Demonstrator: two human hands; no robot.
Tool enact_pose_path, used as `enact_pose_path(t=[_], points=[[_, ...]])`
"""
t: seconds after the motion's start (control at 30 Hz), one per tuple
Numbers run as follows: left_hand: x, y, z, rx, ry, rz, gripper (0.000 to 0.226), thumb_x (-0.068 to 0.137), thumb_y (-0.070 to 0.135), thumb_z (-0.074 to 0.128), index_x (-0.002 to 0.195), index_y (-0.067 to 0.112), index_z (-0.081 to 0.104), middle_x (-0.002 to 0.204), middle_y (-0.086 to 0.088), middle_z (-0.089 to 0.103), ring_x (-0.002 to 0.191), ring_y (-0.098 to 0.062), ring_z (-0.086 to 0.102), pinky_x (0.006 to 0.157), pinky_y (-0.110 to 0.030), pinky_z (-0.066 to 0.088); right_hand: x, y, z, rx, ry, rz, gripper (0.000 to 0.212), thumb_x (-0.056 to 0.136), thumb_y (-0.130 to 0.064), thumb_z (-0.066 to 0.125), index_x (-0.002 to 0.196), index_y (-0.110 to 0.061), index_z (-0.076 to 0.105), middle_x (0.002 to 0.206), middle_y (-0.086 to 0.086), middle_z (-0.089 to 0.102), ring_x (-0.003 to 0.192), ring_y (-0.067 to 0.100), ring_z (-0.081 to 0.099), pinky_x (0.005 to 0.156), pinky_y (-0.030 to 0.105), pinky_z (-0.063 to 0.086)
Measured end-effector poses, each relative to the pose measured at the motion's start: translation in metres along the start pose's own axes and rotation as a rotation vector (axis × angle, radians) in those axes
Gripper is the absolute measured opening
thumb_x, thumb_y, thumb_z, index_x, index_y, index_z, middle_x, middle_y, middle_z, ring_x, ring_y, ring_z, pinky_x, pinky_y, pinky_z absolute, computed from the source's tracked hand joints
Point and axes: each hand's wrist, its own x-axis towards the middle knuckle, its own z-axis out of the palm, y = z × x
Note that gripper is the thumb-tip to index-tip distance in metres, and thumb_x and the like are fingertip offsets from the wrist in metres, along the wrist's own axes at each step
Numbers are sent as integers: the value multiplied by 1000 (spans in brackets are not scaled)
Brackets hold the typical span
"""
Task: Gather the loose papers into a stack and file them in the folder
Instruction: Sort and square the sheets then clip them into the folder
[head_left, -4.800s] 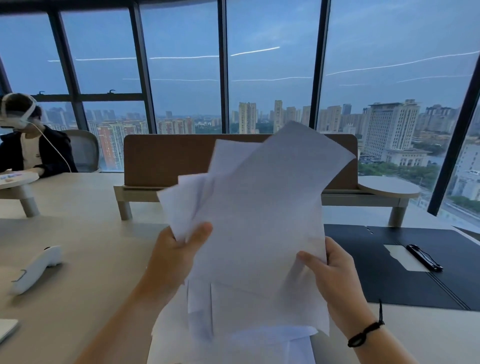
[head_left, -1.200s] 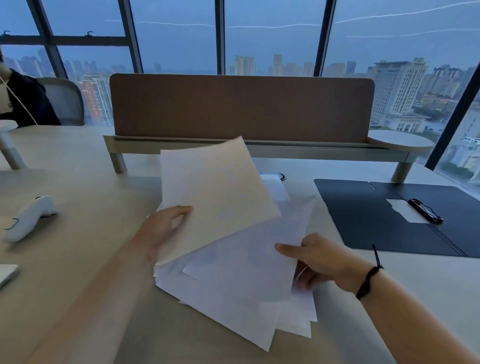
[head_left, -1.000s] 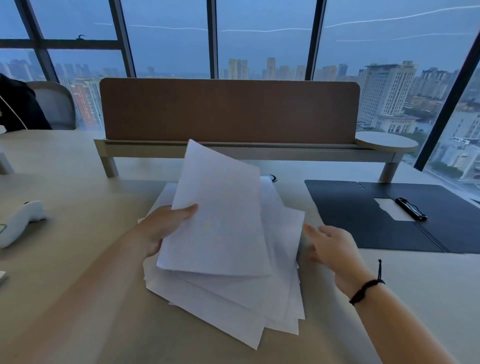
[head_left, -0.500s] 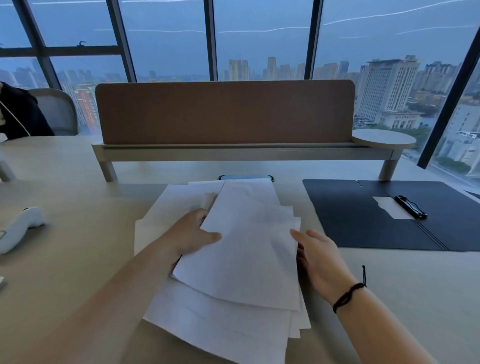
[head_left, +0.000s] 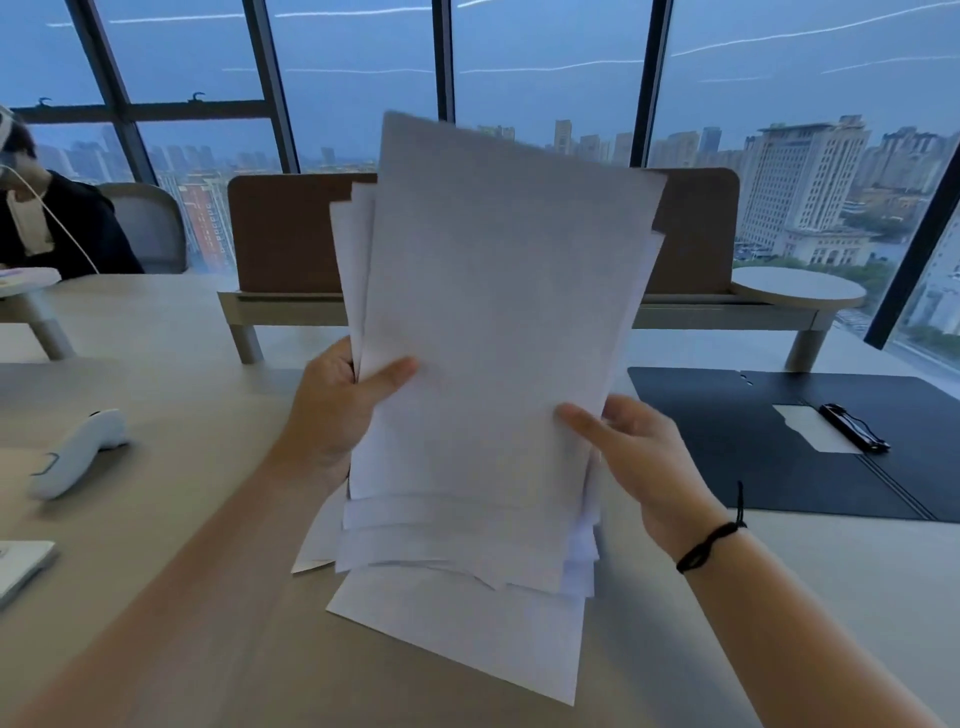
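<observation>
A bundle of several white papers stands nearly upright above the table, its sheets uneven at the top and bottom edges. My left hand grips its left edge, thumb across the front sheet. My right hand holds the right edge lower down, with a black cord around the wrist. The lowest sheets reach down to the table. The black folder lies open flat on the table to the right, with a black clip near its spine.
A white handheld controller lies on the table at left, and a white device corner sits at the left edge. A brown divider panel stands behind the papers. A person sits at far left.
The papers lay spread flat on the table under both hands; now both hands have lifted them upright as one bundle in front of me.
</observation>
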Motion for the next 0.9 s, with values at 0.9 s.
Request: enact_pose_path(t=[0.9], points=[[15, -53, -31, -132, 338, -226, 18, 87, 33, 71, 95, 17, 73, 105, -5, 75, 97, -24, 71, 93, -41, 52, 34, 18, 41, -103, -88, -241, 12, 101, -37, 54, 109, -33, 61, 91, -2, 73, 80, 12, 66, 76, 31, 52]])
